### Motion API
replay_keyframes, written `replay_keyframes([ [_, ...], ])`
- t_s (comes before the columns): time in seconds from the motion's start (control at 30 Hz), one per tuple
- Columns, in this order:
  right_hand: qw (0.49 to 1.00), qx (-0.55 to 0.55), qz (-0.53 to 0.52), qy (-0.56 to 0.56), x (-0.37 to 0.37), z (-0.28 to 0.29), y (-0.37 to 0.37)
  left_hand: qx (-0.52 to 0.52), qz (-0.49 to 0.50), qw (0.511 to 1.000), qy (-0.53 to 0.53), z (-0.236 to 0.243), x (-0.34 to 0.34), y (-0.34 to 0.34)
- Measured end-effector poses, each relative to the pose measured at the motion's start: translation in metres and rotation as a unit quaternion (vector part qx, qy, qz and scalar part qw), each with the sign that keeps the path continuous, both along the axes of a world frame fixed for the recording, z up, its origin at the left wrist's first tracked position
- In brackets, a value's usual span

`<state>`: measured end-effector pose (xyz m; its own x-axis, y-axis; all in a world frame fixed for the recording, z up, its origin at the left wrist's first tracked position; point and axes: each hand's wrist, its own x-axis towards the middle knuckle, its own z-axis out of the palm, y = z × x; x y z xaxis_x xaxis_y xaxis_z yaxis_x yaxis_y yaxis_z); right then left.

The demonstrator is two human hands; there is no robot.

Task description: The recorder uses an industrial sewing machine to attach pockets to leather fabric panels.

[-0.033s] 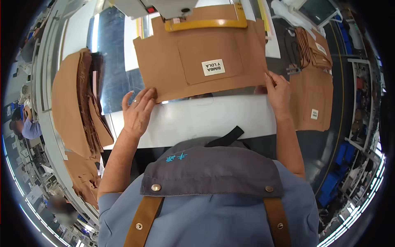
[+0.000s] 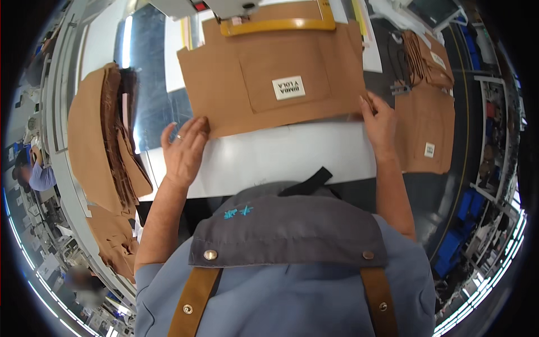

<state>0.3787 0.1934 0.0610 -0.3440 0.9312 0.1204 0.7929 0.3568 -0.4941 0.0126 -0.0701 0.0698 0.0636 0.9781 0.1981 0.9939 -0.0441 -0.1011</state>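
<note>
A brown fabric panel [image 2: 216, 90] with a stitched pocket outline and a white label [image 2: 288, 88] lies in front of me, its far part beneath the yellow clamp frame [image 2: 281, 26] of a sewing machine [image 2: 224, 8]. My left hand [image 2: 186, 151], a ring on one finger, grips the panel's near left corner, fingertips bent over the edge. At the near right corner, my right hand [image 2: 380, 126] pinches the edge between thumb and fingers. The panel's near edge is slightly tilted, higher toward the right.
Folded brown fabric pieces [image 2: 90, 140] are stacked at the left, with more brown pieces [image 2: 112, 236] below. On the right lie a labelled brown panel [image 2: 421, 126] and a folded bundle [image 2: 429, 64]. A white sheet [image 2: 292, 151] covers the table's near part. Shelving with blue bins [image 2: 452, 247] stands beyond.
The panel, with both my hands on it, sits slightly farther away and a little to the left. Both hands keep their hold.
</note>
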Motion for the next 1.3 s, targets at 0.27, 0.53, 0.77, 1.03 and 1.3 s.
replay_keyframes([
  [0.27, 0.979, 0.201, 0.015, 0.015, -0.009, -0.007, -0.024, -0.002, 0.086, 0.987, -0.138, -0.002, 0.032, -0.002],
  [0.53, 0.966, 0.138, 0.218, -0.031, -0.032, -0.013, -0.056, -0.071, 0.024, 0.982, -0.176, -0.02, 0.075, 0.026],
  [0.77, 0.958, 0.167, 0.222, -0.075, -0.017, -0.019, -0.046, -0.058, 0.047, 0.987, -0.143, -0.021, 0.076, 0.029],
  [1.03, 0.96, 0.143, 0.228, -0.079, -0.017, -0.013, -0.049, -0.046, 0.049, 0.987, -0.146, -0.019, 0.079, 0.021],
  [1.3, 0.965, 0.125, 0.219, -0.075, -0.016, -0.007, -0.049, 0.012, 0.028, 0.973, -0.23, -0.013, 0.059, 0.028],
])
